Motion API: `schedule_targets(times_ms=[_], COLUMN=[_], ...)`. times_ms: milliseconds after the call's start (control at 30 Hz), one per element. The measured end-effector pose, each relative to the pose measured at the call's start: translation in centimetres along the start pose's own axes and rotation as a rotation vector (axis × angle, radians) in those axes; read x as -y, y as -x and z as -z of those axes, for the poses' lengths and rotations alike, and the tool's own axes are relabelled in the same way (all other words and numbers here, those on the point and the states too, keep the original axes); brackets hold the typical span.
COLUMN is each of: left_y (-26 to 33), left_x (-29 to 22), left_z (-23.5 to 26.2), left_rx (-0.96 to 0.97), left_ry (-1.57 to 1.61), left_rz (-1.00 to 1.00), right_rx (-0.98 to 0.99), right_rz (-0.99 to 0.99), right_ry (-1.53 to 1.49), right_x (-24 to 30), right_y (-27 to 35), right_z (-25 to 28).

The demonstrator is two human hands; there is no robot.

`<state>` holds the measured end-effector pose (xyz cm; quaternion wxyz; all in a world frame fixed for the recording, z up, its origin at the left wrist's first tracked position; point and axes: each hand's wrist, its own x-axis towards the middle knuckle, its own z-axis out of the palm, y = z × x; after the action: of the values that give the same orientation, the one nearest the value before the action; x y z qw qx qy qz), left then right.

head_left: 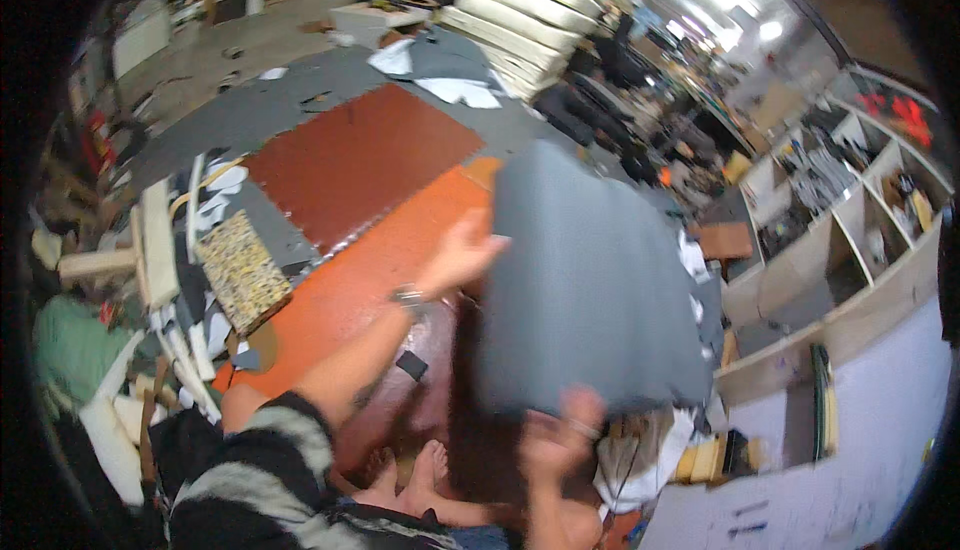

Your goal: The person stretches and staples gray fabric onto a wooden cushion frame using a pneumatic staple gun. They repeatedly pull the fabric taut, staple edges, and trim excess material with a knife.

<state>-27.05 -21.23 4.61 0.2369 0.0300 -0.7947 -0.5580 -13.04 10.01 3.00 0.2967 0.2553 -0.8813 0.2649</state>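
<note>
A grey, fabric-like sheet (590, 280) with soft folds is held up in front of me, blurred by motion. My left hand (463, 253) is at its left edge, fingertips pinching there. Lower down, my right hand (560, 437) grips the bottom edge with the fingers lapped over it. Under and behind the sheet lie an orange sheet (345, 305) and a dark reddish-brown sheet (365, 160). A small black scrap (411, 366) rests near my bare feet (428, 470). What the grey sheet covers at the right is hidden.
A speckled foam block (243, 270) and pale strips (160, 240) lie at the left. White divided shelving (800, 325) stands at the right. Stacked cream padded pieces (530, 10) rise at the back, with grey and white cloth scraps (440, 65) before them.
</note>
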Motion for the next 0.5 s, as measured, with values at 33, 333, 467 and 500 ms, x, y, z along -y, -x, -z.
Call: schedule_targets(times_ms=[33, 333, 467, 500], left_y=[2.6, 44.0, 55.5, 55.6], left_x=[3.4, 16.7, 14.6, 14.9], left_z=[2.2, 35.3, 30.8, 27.2], left_rx=[-0.015, -0.497, -0.367, -0.474], left_ry=[0.183, -0.416, -0.527, -0.475], left_rz=[0.274, 0.866, 1.111, 1.008], right_rx=[0.292, -0.084, -0.598, -0.690], right_rz=[-0.005, -1.413, -1.516, -1.570], right_ry=[-0.024, -1.173, -1.152, -1.279], right_x=[1.8, -12.8, -26.5, -29.0], right_y=[1.9, 5.4, 3.9, 3.0], right_z=[-3.4, -8.9, -6.4, -5.8])
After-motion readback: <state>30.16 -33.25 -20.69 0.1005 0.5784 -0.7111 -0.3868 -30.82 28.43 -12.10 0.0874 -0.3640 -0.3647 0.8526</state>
